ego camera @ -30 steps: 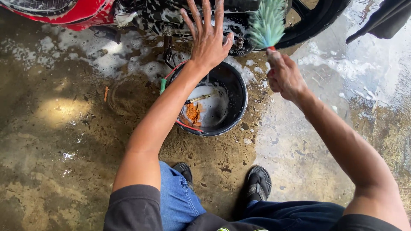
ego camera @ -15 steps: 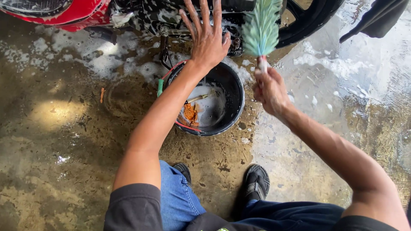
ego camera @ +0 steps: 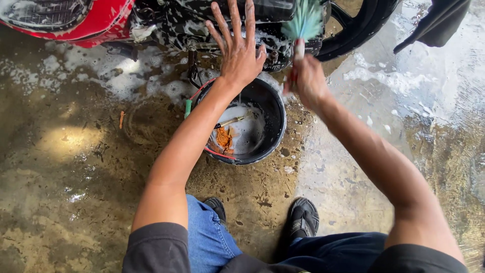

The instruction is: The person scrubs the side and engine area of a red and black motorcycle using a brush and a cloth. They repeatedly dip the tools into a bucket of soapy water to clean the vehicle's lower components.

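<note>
Wet concrete floor (ego camera: 76,202). Right hand (ego camera: 308,81) clenched on brush (ego camera: 303,25), axis upright, bristles at soapy motorcycle (ego camera: 192,25); left hand (ego camera: 240,53) splayed, empty, alongside. Black bucket (ego camera: 275,126) beneath.

The left hand (ego camera: 238,50) has its fingers (ego camera: 234,17) spread on the soapy motorcycle (ego camera: 172,23); just right of them, the right hand (ego camera: 307,81) grips a teal brush (ego camera: 303,23), above the black bucket (ego camera: 275,121).

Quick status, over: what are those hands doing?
Left hand open, fingers spread near soapy engine. Right hand gripping green brush. Black bucket below.
</note>
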